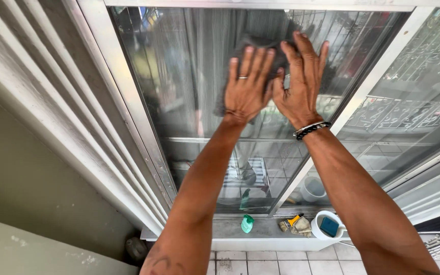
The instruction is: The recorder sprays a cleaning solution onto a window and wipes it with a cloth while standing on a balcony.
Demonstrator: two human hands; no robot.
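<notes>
Head-camera view looking along a glass sliding door with a white metal frame, filling most of the frame from upper left to lower centre.

In the upper centre, left hand pressed flat on a dark grey cloth, fingers stretched long and close together, a ring on one finger. Right hand just beside it, touching at the thumbs, also flat on the cloth, fingers slightly spread, nothing gripped, only pressing. A beaded bracelet around the right wrist. Both bare forearms running from the lower edge of the frame up to the hands.

Cloth spread against the glass in the upper centre, mostly hidden under the two palms, its edges showing above the fingertips and left of the left hand.

Reflections of ornamental window grilles on the pane at right.

Along the bottom centre, a pale ledge at the foot of the door. On it, a green spray bottle lying near the glass; to its right, a small scraper with a yellow handle resting on a crumpled tan rag; further right, a white bucket holding a blue sponge, partly covered by the right forearm.

White tiled floor at the bottom edge. Grey wall in the lower left.
</notes>
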